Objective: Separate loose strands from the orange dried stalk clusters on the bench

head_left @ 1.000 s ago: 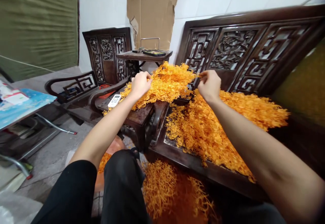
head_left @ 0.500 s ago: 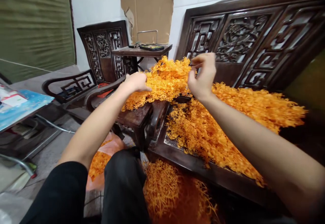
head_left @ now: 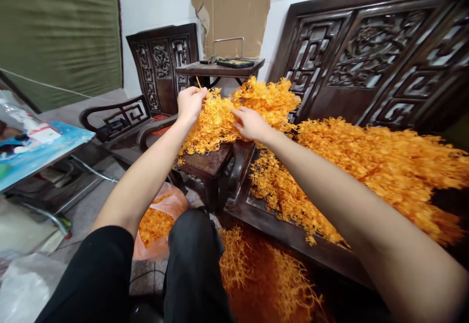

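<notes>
My left hand point(head_left: 191, 104) is closed in a pinch on an orange plastic flower sprig point(head_left: 198, 82); its thin stem stands up above the fingertips. To its right, my right hand point(head_left: 251, 123) has thumb and fingers drawn together at lacy orange flower pieces point(head_left: 216, 118), though what exactly lies between them is partly hidden. Both hands are over a small dark wooden side table point(head_left: 207, 161) heaped with these pieces. Behind my right hand rises another bunch of orange flowers point(head_left: 269, 99).
A large orange flower pile point(head_left: 370, 166) covers the carved wooden bench point(head_left: 264, 218) at right. By my knee sits a pink plastic bag point(head_left: 172, 198) of orange pieces. Below, orange stems point(head_left: 293, 279) lie in a reddish container. A blue-topped table point(head_left: 73, 139) stands left.
My right hand has come down and left from above the heap to the flower pieces beside my left hand. My left hand has risen slightly, and a stem now shows above it. The view has shifted.
</notes>
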A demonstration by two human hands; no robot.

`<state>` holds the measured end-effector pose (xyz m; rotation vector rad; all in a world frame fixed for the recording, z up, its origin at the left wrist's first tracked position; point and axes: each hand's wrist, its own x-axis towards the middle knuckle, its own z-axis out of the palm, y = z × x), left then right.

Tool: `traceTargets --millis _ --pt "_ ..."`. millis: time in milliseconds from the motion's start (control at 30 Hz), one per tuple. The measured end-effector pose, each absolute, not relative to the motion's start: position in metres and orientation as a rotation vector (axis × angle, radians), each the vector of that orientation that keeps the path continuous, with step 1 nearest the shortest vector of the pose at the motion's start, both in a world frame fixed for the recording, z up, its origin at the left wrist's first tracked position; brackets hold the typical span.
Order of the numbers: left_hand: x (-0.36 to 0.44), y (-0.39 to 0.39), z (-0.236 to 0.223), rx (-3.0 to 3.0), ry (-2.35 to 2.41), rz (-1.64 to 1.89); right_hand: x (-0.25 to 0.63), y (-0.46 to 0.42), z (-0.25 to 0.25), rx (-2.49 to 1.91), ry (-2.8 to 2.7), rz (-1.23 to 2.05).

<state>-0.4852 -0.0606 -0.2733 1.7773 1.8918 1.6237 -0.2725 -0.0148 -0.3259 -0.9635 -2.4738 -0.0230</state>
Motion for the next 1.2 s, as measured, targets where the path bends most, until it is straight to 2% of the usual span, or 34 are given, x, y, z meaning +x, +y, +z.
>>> traceTargets --millis 100,267,333,400,467,533,633,700,800,867,933,1033,1200 --pt "-0.488 -0.064 -0.267 1.846 1.747 1.527 -0.274 -0.019 -0.325 -1.014 -2.477 -0.067" --pt "-0.505 -0.09 -0.264 2.199 1.857 1.138 -0.274 -0.051 -0.304 -1.013 -1.876 -0.179" --pt "-0.51 -0.101 -0.274 2.299 1.922 0.816 -0.277 -0.064 -0.296 -0.865 -1.944 -0.257" --pt "-0.511 -0.108 -0.289 2.379 1.944 0.626 -0.286 -0.074 -0.292 -0.695 -2.246 -0.322" --pt "-0.509 -0.11 -0.302 2.413 1.984 0.682 -0.299 -0.078 -0.293 -0.651 -2.542 -0.337" --pt "-0.508 -0.108 -0.308 2.364 2.052 0.894 -0.31 -0.079 -0.299 -0.764 -2.66 -0.298" --pt "-0.512 -0.102 -0.301 2.176 2.173 1.218 -0.314 -0.075 -0.307 -0.931 -2.589 -0.229" --pt "-0.516 -0.102 -0.292 2.093 2.201 1.304 -0.309 -0.07 -0.31 -0.98 -2.525 -0.197" --pt "-0.514 -0.112 -0.285 2.285 2.151 1.347 -0.3 -0.064 -0.31 -1.05 -2.398 -0.131" --pt "-0.506 -0.122 -0.289 2.543 2.137 1.307 -0.296 -0.063 -0.307 -1.115 -2.294 -0.115" --pt "-0.496 -0.132 -0.298 2.74 2.16 1.107 -0.294 -0.063 -0.302 -1.139 -2.252 -0.184" --pt "-0.484 -0.138 -0.312 2.833 2.21 0.772 -0.292 -0.066 -0.293 -1.052 -2.294 -0.463" --pt "-0.479 -0.131 -0.324 2.783 2.266 0.667 -0.289 -0.063 -0.276 -0.766 -2.347 -0.924"
